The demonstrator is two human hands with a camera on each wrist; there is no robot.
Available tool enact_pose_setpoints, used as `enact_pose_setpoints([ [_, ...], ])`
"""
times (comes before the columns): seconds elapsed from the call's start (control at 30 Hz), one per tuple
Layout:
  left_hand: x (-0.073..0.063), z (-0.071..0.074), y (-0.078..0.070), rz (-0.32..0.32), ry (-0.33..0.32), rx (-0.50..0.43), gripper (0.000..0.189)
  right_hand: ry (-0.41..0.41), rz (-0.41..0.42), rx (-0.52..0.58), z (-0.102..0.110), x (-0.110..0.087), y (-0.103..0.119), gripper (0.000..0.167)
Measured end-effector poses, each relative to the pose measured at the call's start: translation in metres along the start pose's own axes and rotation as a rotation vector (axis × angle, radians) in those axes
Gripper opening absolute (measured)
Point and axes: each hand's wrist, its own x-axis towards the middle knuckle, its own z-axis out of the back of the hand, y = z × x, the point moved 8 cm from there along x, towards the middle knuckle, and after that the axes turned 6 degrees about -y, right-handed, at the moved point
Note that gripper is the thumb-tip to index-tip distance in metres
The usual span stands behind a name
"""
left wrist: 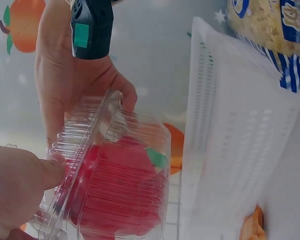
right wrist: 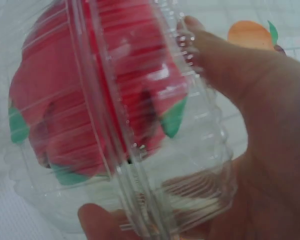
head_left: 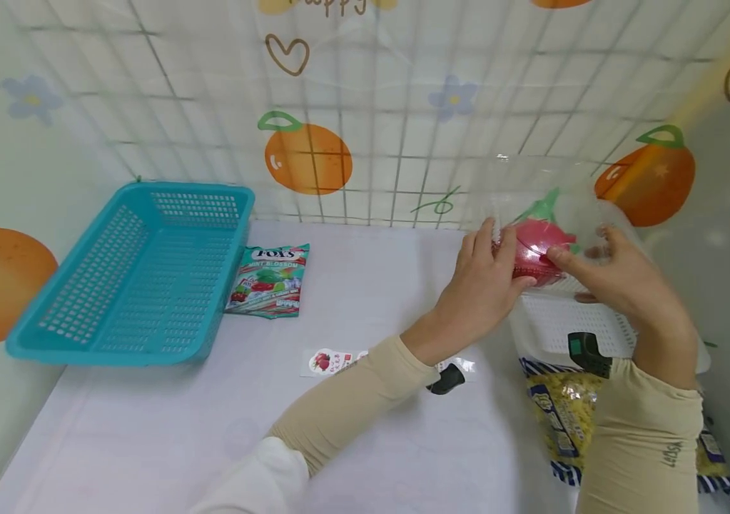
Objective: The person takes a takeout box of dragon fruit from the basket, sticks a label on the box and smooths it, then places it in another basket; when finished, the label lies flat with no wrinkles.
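Observation:
A pinkish-red dragon fruit with green tips (head_left: 538, 246) sits inside a clear plastic clamshell box (left wrist: 140, 125). Both hands hold this box up over the back of a white perforated basket (head_left: 547, 321). My left hand (head_left: 483, 285) grips its left side, with the thumb against the rim in the left wrist view. On the opposite side, my right hand (head_left: 634, 285) holds it with the thumb on the near face. The right wrist view has the right-hand fingers (right wrist: 97, 220) curving underneath. The box's two rims lie together along the seam in that view.
A teal basket (head_left: 165, 264) stands at the left, beside a Fox's candy bag (head_left: 271, 282). A strip of printed labels (head_left: 326, 362) lies partly under the left forearm. Yellow pasta bags (head_left: 560, 421) lie at the right front. A wire grid (head_left: 371, 171) backs the table.

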Motion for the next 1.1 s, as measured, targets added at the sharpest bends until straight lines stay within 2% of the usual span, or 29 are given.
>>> enact_pose_setpoints([
  [0.2, -0.010, 0.006, 0.017, 0.017, -0.002, -0.048, 0.073, -0.004, 0.028, 0.039, -0.018, 0.000, 0.012, 0.108],
  [0.5, -0.027, 0.015, 0.038, 0.021, -0.018, -0.080, 0.074, -0.025, 0.051, 0.014, -0.040, -0.004, 0.030, 0.111],
  [0.77, -0.039, 0.020, 0.052, 0.042, 0.006, -0.098, 0.076, -0.040, 0.056, -0.055, -0.053, -0.006, 0.039, 0.112],
  [1.1, -0.057, 0.031, 0.075, 0.082, -0.020, -0.149, 0.076, -0.032, 0.077, -0.008, -0.078, -0.007, 0.057, 0.113],
])
